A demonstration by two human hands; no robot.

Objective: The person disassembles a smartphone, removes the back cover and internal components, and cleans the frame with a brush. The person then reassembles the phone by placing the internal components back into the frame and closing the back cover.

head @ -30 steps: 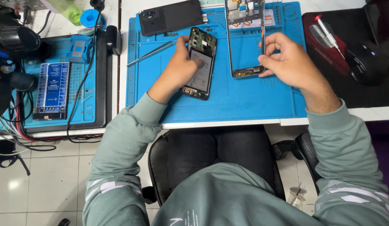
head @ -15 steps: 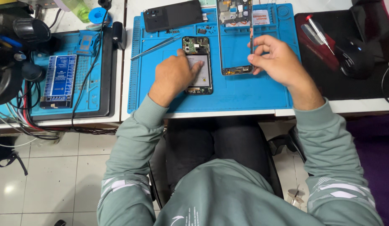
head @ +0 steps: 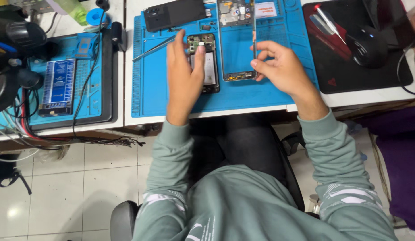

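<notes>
The left hand (head: 183,76) has slid up the open phone (head: 204,62) — fingers flat, holding nothing. The right hand (head: 279,67) still pinches the phone frame (head: 236,42).

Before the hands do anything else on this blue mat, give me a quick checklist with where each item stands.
1. Opened phone lies flat on the blue mat: ok.
2. Left hand steadies it, thumb on its upper end: ok.
3. Right hand has a grip on the phone frame, fingers pinching its right edge: ok.
4. Frame fully on the mat, not over the table edge: ok.
5. Tweezers within reach, left of the opened phone: ok.
6. Loose screws or small parts near the hands: cannot tell, too small to make out.
</notes>
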